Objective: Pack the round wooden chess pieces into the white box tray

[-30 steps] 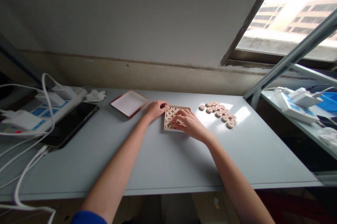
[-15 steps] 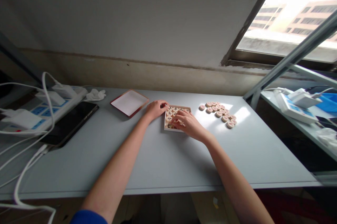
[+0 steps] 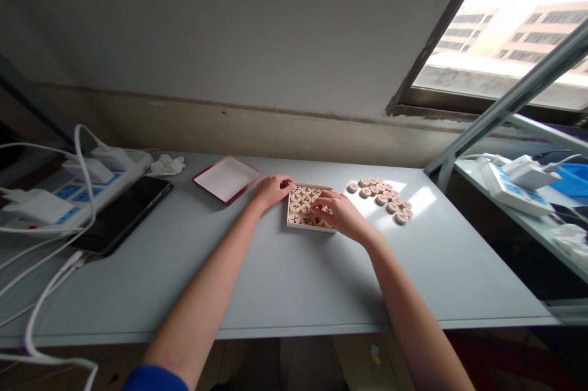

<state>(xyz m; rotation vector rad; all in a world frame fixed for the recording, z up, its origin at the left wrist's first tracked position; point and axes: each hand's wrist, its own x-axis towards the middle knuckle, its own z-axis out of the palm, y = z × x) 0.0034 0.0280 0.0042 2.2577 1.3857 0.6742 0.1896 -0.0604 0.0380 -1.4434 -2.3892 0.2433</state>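
Note:
A shallow box (image 3: 311, 228) stands on the table with round wooden Chinese chess pieces (image 3: 295, 208) in rows inside, black characters facing up. My left hand (image 3: 274, 190) is at the box's far left corner, its bent fingers gripping the edge. Over the right part of the box is my right hand (image 3: 339, 212), fingers curled down and together on a piece among the rows. That hand hides several pieces and part of the right wall. More chess pieces (image 3: 382, 199), with reddish markings, lie loosely grouped on the table to the right.
Left of the box lies an open box lid (image 3: 227, 179), pale side up. Farther left are a black phone (image 3: 133, 216), a power strip (image 3: 76, 195) with white cables, and a crumpled tissue (image 3: 167, 165). A metal post (image 3: 509, 94) rises at the table's right end.
My right hand has shifted to the right across the box, uncovering more of the middle and near-row pieces. My left hand stays at the box corner.

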